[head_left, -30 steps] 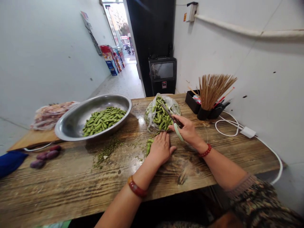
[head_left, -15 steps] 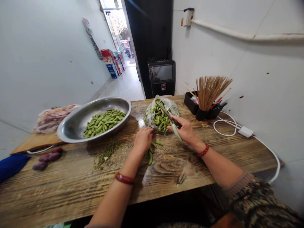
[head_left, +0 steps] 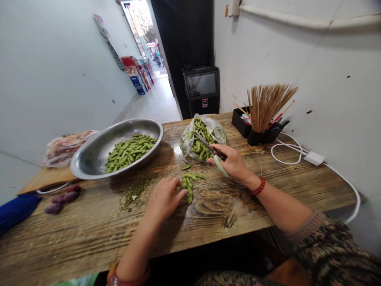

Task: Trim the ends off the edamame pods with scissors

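Note:
My right hand point(head_left: 230, 161) is closed round the handles of a pair of scissors point(head_left: 205, 142), whose blades point away over an open plastic bag point(head_left: 219, 133) of edamame pods. My left hand point(head_left: 166, 196) hovers low by several loose edamame pods point(head_left: 189, 190) on the wooden table, thumb and fingers apart, nothing visible in it. Whether its fingertips touch the pods I cannot tell. To the left, a wide metal basin point(head_left: 89, 157) holds a heap of edamame pods point(head_left: 131, 153). Small green trimmings point(head_left: 133, 194) lie between the basin and my left hand.
A bag of meat point(head_left: 67, 147) rests on a wooden board at the left, near purple-red oval vegetables point(head_left: 62, 200) and a blue cloth point(head_left: 18, 210). Back right stand a black holder with skewers point(head_left: 264, 109) and a white cable with an adapter point(head_left: 314, 158). A black speaker point(head_left: 202, 89) stands behind the table.
My left hand has drawn back from the bag's near edge toward me and left, its fingers opening beside the loose pods. The right hand keeps the scissors at the bag. The view has tilted slightly.

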Demonstrator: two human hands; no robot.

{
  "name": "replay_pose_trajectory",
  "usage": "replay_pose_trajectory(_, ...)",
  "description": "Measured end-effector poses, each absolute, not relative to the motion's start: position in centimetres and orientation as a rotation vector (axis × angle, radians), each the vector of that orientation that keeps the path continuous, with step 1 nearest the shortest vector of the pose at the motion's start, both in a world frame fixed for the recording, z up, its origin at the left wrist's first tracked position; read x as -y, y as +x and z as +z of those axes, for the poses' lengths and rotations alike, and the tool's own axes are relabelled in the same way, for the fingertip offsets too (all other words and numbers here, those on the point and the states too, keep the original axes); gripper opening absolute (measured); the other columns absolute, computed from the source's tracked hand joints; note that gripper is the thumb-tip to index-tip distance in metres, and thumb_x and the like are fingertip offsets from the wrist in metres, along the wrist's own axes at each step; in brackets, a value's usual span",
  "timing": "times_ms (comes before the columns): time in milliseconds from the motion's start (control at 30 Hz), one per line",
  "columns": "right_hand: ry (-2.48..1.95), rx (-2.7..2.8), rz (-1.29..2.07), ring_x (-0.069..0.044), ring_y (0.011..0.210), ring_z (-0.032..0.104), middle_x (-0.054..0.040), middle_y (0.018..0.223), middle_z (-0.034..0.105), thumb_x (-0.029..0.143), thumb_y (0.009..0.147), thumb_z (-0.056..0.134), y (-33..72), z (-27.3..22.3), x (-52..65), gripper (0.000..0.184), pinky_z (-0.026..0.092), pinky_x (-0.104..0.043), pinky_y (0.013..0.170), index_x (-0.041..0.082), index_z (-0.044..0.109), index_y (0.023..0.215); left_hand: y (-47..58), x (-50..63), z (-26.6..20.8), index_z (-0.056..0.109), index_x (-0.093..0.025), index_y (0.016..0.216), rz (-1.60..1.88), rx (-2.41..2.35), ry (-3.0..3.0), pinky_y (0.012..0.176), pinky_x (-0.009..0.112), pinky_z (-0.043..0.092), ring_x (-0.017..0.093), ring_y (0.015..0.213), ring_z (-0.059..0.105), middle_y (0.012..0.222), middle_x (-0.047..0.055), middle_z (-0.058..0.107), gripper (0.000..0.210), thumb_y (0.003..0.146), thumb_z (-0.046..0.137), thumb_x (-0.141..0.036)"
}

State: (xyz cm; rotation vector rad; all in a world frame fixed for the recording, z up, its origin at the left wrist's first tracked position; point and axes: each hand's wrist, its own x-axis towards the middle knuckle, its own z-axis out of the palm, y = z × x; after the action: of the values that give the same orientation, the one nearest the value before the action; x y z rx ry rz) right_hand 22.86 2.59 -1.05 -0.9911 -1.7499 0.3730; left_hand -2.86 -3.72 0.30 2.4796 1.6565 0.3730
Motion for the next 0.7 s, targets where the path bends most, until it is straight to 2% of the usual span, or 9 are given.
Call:
replay_pose_trajectory(133,-0.989,1.794,0.374,-0.019,0.082,0.066,-0.0085,0.102,0.069,0.039,0.073,0.073,22.7,-1.6,-2.7,0.047,0.054,-0.031,0.075,0.018,0.064,0.114,-0.7,4.7,-0.6,0.057,-0.019,0.078,0.264,-1.682,2.519,0.072,0.034,0.039,0.024,0.081,0.053,0.082,0.007,0.060,0.020,0.078,0.063,-0.038)
replay_pose_trajectory(267,-0.989,1.818,0.380,-0.021,0.088,0.066,-0.0095,0.104,0.068,0.039,0.072,0.075,22.7,-2.0,-2.9,0.049,0.054,-0.032,0.078,0.017,0.063,0.114,-0.4,3.3,-0.7,0.056,-0.019,0.074,0.278,-1.692,2.430,0.071,0.032,0.038,0.022,0.080,0.054,0.080,0.006,0.058,0.004,0.078,0.055,-0.020)
replay_pose_trajectory(367,-0.990,1.825,0.385,-0.021,0.090,0.066,-0.0100,0.105,0.068,0.040,0.072,0.074,22.7,-2.0,-2.9,0.049,0.054,-0.032,0.079,0.017,0.063,0.115,-0.9,1.8,-0.3,0.055,-0.019,0.069,0.446,-1.654,2.344,0.067,0.030,0.037,0.020,0.075,0.052,0.074,0.004,0.056,0.006,0.072,0.054,-0.013)
replay_pose_trajectory(500,-1.012,1.818,0.379,-0.020,0.086,0.066,-0.0096,0.103,0.069,0.038,0.074,0.073,22.6,-2.0,-2.8,0.047,0.055,-0.030,0.076,0.017,0.063,0.114,-0.7,0.2,0.8,0.056,-0.017,0.070,0.830,-1.422,1.885,0.059,0.026,0.037,0.015,0.062,0.051,0.066,0.001,0.057,0.004,0.070,0.059,-0.019)
replay_pose_trajectory(600,-1.021,1.805,0.399,-0.020,0.084,0.066,-0.0095,0.102,0.069,0.038,0.074,0.073,22.5,-2.2,-2.8,0.047,0.055,-0.030,0.074,0.017,0.063,0.114,-0.1,-0.3,1.4,0.057,-0.016,0.074,0.999,-1.139,1.483,0.060,0.024,0.039,0.013,0.065,0.055,0.074,0.004,0.065,0.013,0.074,0.063,-0.027)
replay_pose_trajectory(700,-1.030,1.819,0.409,-0.020,0.084,0.067,-0.0094,0.101,0.069,0.037,0.074,0.073,22.4,-2.5,-3.0,0.046,0.055,-0.031,0.074,0.017,0.063,0.114,0.3,-0.3,1.2,0.061,-0.015,0.083,1.068,-0.990,1.245,0.053,0.020,0.034,0.009,0.058,0.050,0.077,0.004,0.067,0.017,0.074,0.067,-0.027)
